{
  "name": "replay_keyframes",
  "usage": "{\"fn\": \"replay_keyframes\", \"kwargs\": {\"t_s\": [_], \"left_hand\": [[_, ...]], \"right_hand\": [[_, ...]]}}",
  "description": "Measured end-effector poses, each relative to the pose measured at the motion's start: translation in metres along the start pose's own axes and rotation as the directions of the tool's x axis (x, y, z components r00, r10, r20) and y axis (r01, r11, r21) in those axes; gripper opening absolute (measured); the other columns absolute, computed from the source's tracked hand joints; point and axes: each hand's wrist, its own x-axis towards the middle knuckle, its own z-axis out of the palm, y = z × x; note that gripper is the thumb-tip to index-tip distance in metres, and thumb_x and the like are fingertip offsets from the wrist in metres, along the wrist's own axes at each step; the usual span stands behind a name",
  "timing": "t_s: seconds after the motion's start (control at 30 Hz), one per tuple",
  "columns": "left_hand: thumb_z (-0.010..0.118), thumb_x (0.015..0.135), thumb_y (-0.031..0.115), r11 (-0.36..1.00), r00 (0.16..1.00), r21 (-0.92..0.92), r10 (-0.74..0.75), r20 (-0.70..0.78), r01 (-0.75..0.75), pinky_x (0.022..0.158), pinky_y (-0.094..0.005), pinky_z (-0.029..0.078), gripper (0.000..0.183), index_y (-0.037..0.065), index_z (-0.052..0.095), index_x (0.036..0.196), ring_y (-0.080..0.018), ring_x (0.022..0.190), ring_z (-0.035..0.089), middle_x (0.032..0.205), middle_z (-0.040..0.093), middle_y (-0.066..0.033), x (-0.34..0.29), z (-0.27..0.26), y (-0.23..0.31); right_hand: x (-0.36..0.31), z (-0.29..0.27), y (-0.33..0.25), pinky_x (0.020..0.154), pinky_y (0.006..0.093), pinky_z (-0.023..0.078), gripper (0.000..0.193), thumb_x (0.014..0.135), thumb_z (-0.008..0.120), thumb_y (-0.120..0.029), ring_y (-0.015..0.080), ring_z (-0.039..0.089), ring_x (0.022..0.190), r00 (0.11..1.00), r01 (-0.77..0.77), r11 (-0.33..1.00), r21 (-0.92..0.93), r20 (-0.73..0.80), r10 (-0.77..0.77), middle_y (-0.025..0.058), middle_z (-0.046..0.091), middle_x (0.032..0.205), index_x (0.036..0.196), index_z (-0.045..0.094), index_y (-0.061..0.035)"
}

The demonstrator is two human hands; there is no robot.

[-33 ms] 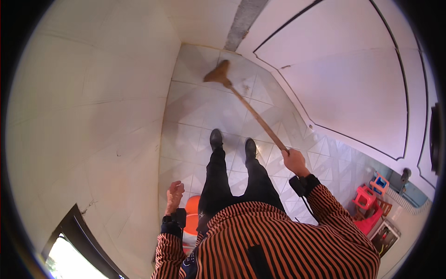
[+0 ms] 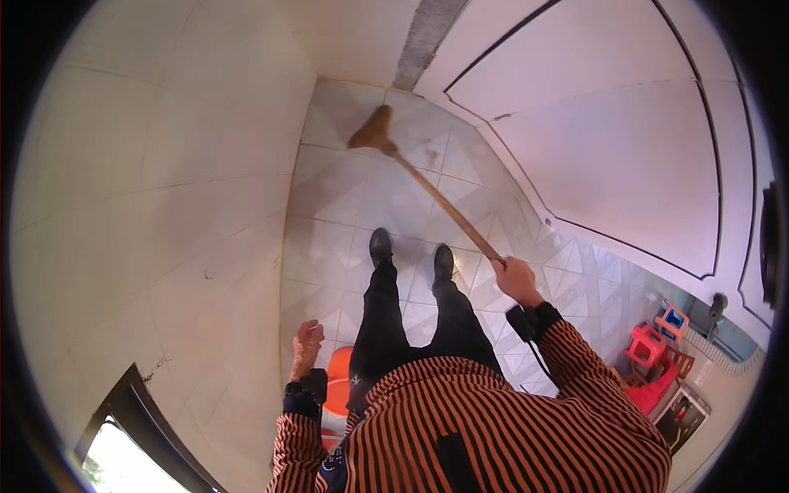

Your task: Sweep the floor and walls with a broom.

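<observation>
Ahead, broom, handle in right hand

No packages, labels, signs or screens show clearly. Only maybe-one: small flat boxy thing at lower right, on floor just beside red plastic stool. It has pale frame and dark middle with bits of colour. Too small and bent by picture edge to tell if package, screen or something else. Bright patch at lower left is window, not screen.
</observation>
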Motion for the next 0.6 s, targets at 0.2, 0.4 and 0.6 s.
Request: {"fn": "replay_keyframes", "kwargs": {"t_s": [0.2, 0.4, 0.6], "left_hand": [[0.056, 0.076, 0.028, 0.999, 0.998, 0.041, 0.003, -0.062, 0.0, 0.058, -0.0256, 0.041, 0.033, 0.006, 0.051, 0.1, -0.0127, 0.07, 0.052, 0.08, 0.054, -0.0049, 0.01, 0.024, 0.001], [0.056, 0.076, 0.026, 0.983, 0.993, 0.139, -0.112, -0.048, 0.118, 0.057, -0.0259, 0.041, 0.031, 0.007, 0.052, 0.099, -0.0131, 0.07, 0.053, 0.082, 0.055, -0.0055, -0.013, 0.054, -0.024], [0.057, 0.076, 0.026, 0.953, 0.999, 0.301, 0.006, 0.049, -0.02, 0.056, -0.0254, 0.042, 0.031, 0.006, 0.052, 0.099, -0.0127, 0.067, 0.053, 0.075, 0.057, -0.0064, 0.024, 0.115, -0.014]], "right_hand": [[0.09, -0.013, 0.014, 0.07, 0.0433, 0.042, 0.038, 0.078, 0.046, -0.036, 0.0381, 0.055, 0.077, 0.997, 0.064, 0.998, -0.006, -0.034, -0.064, 0.0225, 0.057, 0.077, 0.077, 0.058, 0.0005], [0.083, -0.003, 0.116, 0.073, 0.0416, 0.041, 0.043, 0.079, 0.042, -0.039, 0.0363, 0.055, 0.082, 0.988, -0.141, 0.99, -0.012, 0.053, 0.142, 0.0207, 0.058, 0.083, 0.082, 0.058, 0.0005], [0.034, -0.011, 0.19, 0.065, 0.0462, 0.041, 0.039, 0.079, 0.044, -0.034, 0.0395, 0.055, 0.072, 0.989, -0.108, 0.992, 0.064, -0.096, 0.114, 0.0228, 0.057, 0.074, 0.073, 0.055, 0.0023]]}}
